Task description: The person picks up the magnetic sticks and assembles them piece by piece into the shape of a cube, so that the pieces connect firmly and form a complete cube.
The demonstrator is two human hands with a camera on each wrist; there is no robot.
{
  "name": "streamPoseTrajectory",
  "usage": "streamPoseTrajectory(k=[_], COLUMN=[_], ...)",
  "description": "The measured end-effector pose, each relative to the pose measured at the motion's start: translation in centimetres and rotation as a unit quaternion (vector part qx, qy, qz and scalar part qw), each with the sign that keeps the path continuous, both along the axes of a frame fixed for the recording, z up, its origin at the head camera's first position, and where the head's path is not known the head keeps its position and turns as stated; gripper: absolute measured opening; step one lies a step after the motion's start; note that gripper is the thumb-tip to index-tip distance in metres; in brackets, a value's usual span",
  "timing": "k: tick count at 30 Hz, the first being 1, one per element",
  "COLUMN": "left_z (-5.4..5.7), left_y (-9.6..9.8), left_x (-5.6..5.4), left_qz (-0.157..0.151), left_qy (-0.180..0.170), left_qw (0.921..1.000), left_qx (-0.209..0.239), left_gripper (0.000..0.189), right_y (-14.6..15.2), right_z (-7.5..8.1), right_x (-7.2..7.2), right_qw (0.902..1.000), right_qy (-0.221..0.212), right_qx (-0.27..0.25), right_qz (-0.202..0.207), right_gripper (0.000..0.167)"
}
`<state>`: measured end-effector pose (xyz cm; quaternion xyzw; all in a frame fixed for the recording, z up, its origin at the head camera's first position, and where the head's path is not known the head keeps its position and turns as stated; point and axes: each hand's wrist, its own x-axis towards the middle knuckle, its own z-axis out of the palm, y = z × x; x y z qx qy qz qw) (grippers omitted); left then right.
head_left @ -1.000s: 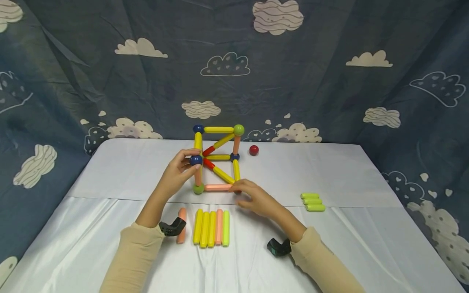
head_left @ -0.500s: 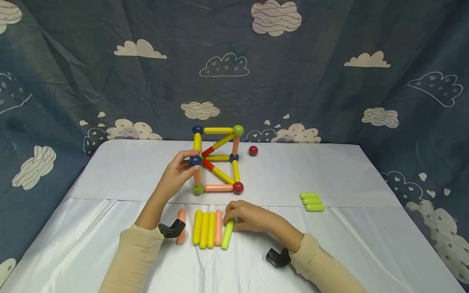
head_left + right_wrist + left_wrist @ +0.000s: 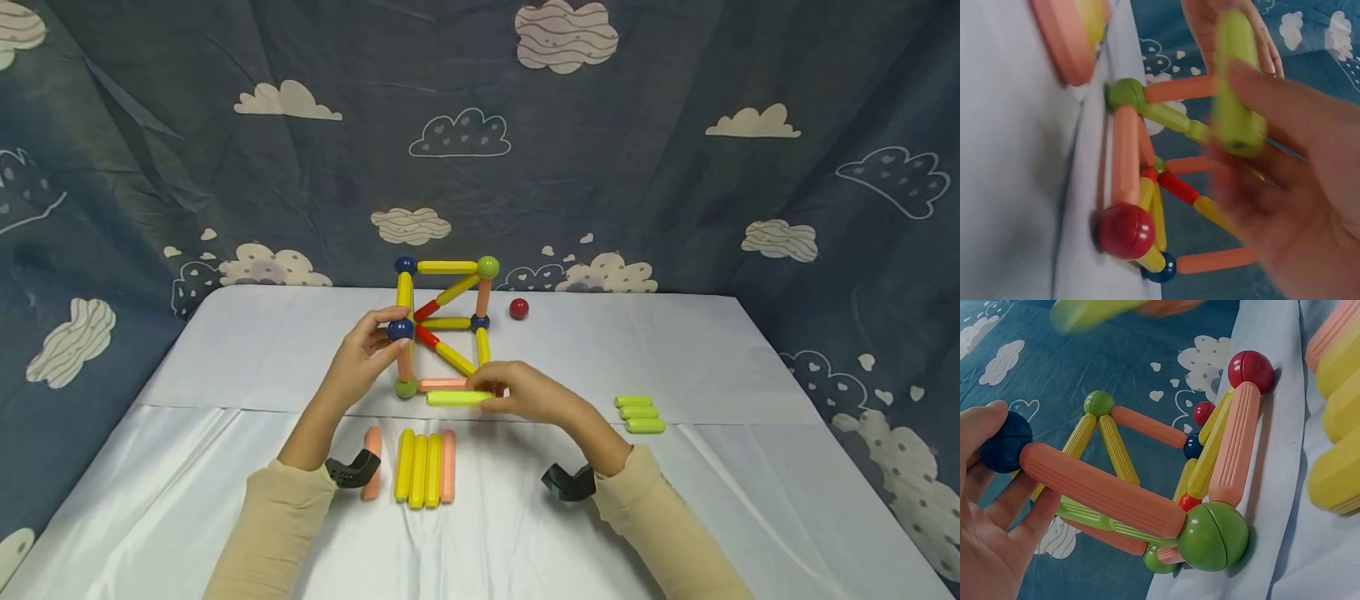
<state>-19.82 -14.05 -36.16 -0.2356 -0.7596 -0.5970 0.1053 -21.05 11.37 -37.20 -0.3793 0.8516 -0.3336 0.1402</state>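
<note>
My left hand point(image 3: 356, 354) pinches a dark blue ball point(image 3: 1007, 442) that tops a raised salmon stick point(image 3: 1104, 487) of a magnetic stick-and-ball structure. That stick's lower end meets a green ball point(image 3: 1213, 536) at the near left corner. Between thumb and fingers of my right hand point(image 3: 528, 392) is a light green stick point(image 3: 453, 399), lying sideways in the head view in front of the structure's near salmon stick point(image 3: 1235, 444). Behind the right hand, the near right red ball point(image 3: 1125, 231) is hidden in the head view. Yellow sticks point(image 3: 447, 267) and red-tipped diagonals point(image 3: 453, 357) form the rest.
A row of yellow sticks point(image 3: 417, 471) with one salmon stick point(image 3: 447, 467) lies nearest the person. Another salmon stick point(image 3: 371, 479) is beside the left wrist. Several short green sticks point(image 3: 637, 413) lie right, and a loose red ball point(image 3: 519, 309) sits behind the structure.
My right hand left the structure's near right corner, took the light green stick from the row's right end and carried it up to the structure. The left hand stayed on the blue ball.
</note>
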Motion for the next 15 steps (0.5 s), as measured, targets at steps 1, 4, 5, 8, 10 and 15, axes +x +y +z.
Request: streamPoseTrajectory(k=[1, 4, 5, 8, 10, 15], left_z=[0.0, -0.1, -0.1, 0.0, 0.0, -0.2], left_y=[0.0, 0.1, 0.1, 0.2, 0.2, 0.2], left_x=[0.0, 0.0, 0.0, 0.1, 0.2, 0.0], left_qz=[0.002, 0.007, 0.009, 0.013, 0.014, 0.017], left_qy=[0.001, 0.009, 0.012, 0.02, 0.023, 0.031], left_qw=[1.0, 0.9999, 0.9998, 0.9996, 0.9995, 0.9991], left_qx=[-0.002, -0.007, -0.01, -0.016, -0.016, -0.023], left_gripper=[0.036, 0.037, 0.037, 0.037, 0.037, 0.036], right_y=[-0.2, -0.7, -0.9, -1.5, -1.8, -2.4], right_z=[0.3, 0.8, 1.0, 1.3, 1.5, 1.9], right_x=[-0.3, -1.2, -1.5, -2.1, -2.3, -2.5], right_qw=[0.9993, 0.9903, 0.9864, 0.9756, 0.9704, 0.964], right_qy=[0.023, 0.095, 0.112, 0.15, 0.166, 0.187], right_qx=[-0.022, -0.072, -0.086, -0.115, -0.129, -0.145], right_qz=[-0.019, -0.072, -0.084, -0.112, -0.118, -0.122], right_gripper=[0.021, 0.022, 0.021, 0.023, 0.024, 0.026])
